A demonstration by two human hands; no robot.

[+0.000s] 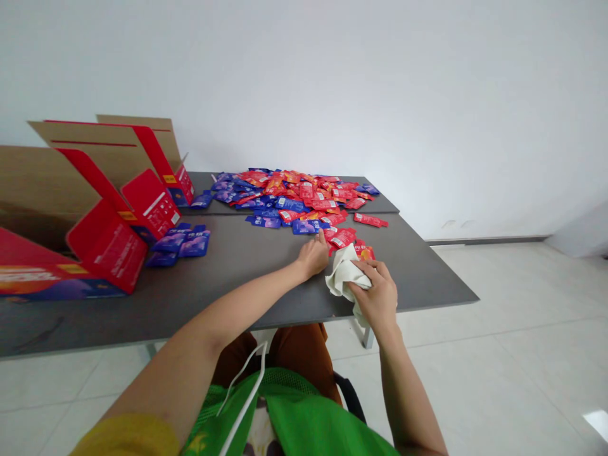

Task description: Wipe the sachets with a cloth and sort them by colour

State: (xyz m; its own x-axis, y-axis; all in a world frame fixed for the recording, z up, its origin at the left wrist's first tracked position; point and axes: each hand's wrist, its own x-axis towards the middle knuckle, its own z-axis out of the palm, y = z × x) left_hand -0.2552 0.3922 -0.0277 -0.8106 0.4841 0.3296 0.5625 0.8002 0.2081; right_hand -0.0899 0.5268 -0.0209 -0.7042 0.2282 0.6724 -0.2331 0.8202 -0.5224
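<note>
My left hand [313,255] is at the near edge of the sachet pile, fingers mostly curled, one fingertip against the end of a blue sachet [306,226]. Whatever those fingers may hold is hidden. In my right hand [379,290] a crumpled white cloth [346,271] is gripped between thumb and fingers, just above the table's front part. Red sachets [342,238] lie right beside my left hand, and another red sachet [365,251] shows partly behind the cloth. The larger heap of red and blue spouted sachets [289,190] spreads behind both hands.
Open red and brown cardboard boxes [111,253] stand in a row on the left of the dark grey table [247,278]. Several blue sachets [183,244] lie beside them. A single red sachet [370,220] rests right of the heap. A white wall [304,82] rises behind.
</note>
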